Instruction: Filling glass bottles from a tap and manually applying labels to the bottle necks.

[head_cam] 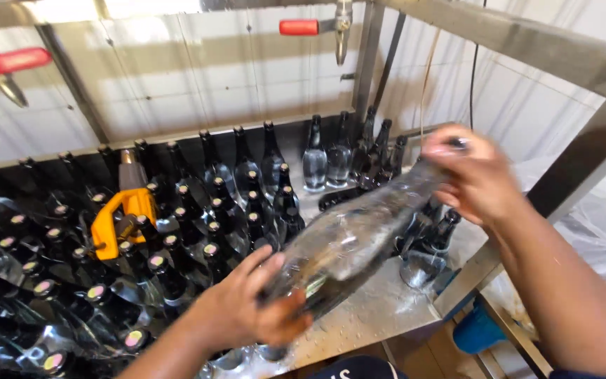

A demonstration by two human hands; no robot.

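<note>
A: Current step? Where is the bottle (359, 235)?

B: Handling step, judged: it is held tilted above the wet metal desk (380, 309), base in the left hand (247, 309), neck in the right hand (475, 175). Both sets of fingers are wrapped around the glass.

A: Next move?

B: Probably a firm grip, since wet glass slips, and clearance from the capped dark bottles (177, 231) alongside

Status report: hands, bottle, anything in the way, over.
Left hand grips bottle base; right hand grips neck. Bottle tilted over wet metal table. Capped bottles crowd left.
</note>
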